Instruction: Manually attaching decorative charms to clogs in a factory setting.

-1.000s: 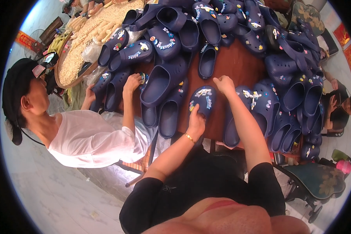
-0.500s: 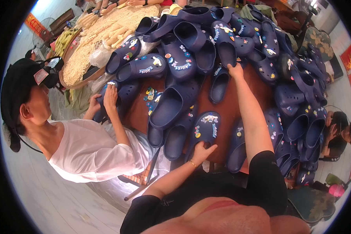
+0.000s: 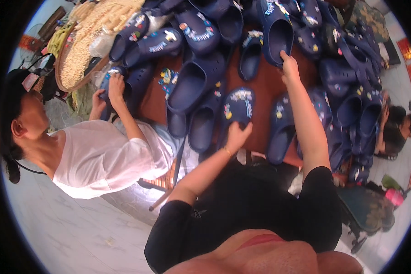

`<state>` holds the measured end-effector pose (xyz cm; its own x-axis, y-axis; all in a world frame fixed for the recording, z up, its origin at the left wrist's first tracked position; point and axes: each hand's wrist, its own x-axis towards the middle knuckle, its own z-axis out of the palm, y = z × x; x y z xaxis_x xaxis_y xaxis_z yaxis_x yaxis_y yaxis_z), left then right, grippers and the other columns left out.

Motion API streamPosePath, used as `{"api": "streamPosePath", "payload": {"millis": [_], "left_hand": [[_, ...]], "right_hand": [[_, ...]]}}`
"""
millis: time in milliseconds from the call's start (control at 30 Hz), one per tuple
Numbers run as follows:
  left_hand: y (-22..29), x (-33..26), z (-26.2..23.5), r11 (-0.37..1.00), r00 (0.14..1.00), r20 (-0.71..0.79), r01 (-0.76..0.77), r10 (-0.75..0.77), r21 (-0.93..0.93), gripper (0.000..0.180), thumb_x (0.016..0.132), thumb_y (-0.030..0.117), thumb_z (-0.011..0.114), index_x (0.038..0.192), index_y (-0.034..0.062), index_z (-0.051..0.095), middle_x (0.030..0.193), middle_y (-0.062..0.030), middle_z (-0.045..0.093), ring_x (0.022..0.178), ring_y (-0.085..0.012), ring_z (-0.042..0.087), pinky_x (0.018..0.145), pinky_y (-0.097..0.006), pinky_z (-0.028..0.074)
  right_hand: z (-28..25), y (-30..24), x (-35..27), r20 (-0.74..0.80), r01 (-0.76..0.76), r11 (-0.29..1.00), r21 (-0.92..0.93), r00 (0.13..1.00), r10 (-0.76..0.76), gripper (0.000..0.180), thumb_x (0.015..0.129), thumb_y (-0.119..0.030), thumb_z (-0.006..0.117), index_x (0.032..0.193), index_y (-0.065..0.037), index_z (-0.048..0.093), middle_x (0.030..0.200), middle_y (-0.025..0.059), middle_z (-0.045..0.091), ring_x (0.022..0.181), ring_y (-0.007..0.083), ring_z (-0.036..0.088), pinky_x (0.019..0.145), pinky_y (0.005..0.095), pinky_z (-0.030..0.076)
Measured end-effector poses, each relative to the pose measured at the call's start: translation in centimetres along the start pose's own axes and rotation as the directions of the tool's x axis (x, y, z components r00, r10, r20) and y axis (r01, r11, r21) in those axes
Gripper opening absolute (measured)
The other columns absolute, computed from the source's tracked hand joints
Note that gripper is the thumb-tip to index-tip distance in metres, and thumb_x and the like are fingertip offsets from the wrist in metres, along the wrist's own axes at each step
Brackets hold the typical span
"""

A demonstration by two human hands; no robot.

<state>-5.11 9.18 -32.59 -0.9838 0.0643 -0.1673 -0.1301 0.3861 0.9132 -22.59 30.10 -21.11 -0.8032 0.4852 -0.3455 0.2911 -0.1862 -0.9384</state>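
My left hand (image 3: 237,138) grips the heel end of a navy clog (image 3: 237,107) with colourful charms on its toe. That clog points away from me at the table's near edge; the thumb sticks out to the right. With my right arm stretched forward, my right hand (image 3: 289,68) pinches the heel of a second navy clog (image 3: 280,35), its opening facing me. The fingers under that heel are partly hidden. Between the two lies a smaller charmed clog (image 3: 250,59). Loose charms (image 3: 168,78) are heaped on the brown table (image 3: 262,93), left of several clogs.
Many navy clogs (image 3: 198,34) crowd the table's far side and right. On the left, a person in white (image 3: 102,153) handles another clog (image 3: 106,93). A round tray of corn kernels (image 3: 77,68) stands at the far left. A patterned chair (image 3: 367,208) is at right.
My view has tilted down. My right hand has drawn its clog nearer to me and rightward, away from the pile. My left hand keeps its hold on the near clog.
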Motion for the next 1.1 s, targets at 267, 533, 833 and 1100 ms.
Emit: {"api": "streamPosePath", "payload": {"millis": [267, 533, 833, 1100], "left_hand": [[1.3, 0.1, -0.6, 0.94, 0.947, -0.125, -0.311, 0.295, -0.142, 0.036, 0.077, 0.023, 0.062, 0.097, -0.0049, 0.052, 0.085, -0.0234, 0.059, 0.08, -0.0381, 0.057, 0.07, -0.04, 0.044], [3.9, 3.3, -1.0, 0.948, 0.944, -0.088, -0.318, 0.318, 0.017, 0.035, 0.082, 0.026, 0.054, 0.086, -0.0087, 0.05, 0.087, -0.0312, 0.056, 0.084, -0.0454, 0.054, 0.072, -0.045, 0.043], [5.9, 1.1, -1.0, 0.935, 0.933, -0.102, -0.351, 0.345, -0.056, 0.034, 0.084, 0.025, 0.048, 0.085, -0.0087, 0.049, 0.084, -0.0319, 0.056, 0.082, -0.0453, 0.055, 0.071, -0.047, 0.042], [14.8, 6.1, 3.5, 0.865, 0.867, -0.059, -0.498, 0.495, -0.056, 0.035, 0.083, 0.026, 0.048, 0.084, -0.0086, 0.049, 0.082, -0.033, 0.055, 0.082, -0.0472, 0.054, 0.073, -0.049, 0.043]], "right_hand": [[-8.1, 9.5, -20.1, 0.027, -0.184, 0.983, 0.022, 0.983, 0.184, 0.032, 0.083, -0.027, 0.05, 0.11, -0.009, 0.048, 0.092, 0.0043, 0.056, 0.072, 0.012, 0.052, 0.051, 0.027, 0.041], [-8.7, 12.2, -27.2, -0.04, -0.225, 0.973, -0.047, 0.974, 0.223, 0.046, 0.082, -0.023, 0.05, 0.117, 0.006, 0.043, 0.104, 0.0171, 0.055, 0.09, 0.0228, 0.055, 0.071, 0.0353, 0.045], [-10.0, 14.1, -27.6, -0.003, -0.097, 0.964, 0.246, 0.995, 0.1, 0.037, 0.083, -0.012, 0.049, 0.114, 0.007, 0.045, 0.107, 0.0144, 0.055, 0.095, 0.0215, 0.053, 0.084, 0.0309, 0.04], [-11.4, 14.3, -25.0, -0.101, 0.058, 0.964, 0.261, 0.994, -0.033, 0.035, 0.085, -0.019, 0.049, 0.116, -0.005, 0.045, 0.098, 0.0047, 0.057, 0.08, 0.0162, 0.057, 0.051, 0.0276, 0.045]]}}
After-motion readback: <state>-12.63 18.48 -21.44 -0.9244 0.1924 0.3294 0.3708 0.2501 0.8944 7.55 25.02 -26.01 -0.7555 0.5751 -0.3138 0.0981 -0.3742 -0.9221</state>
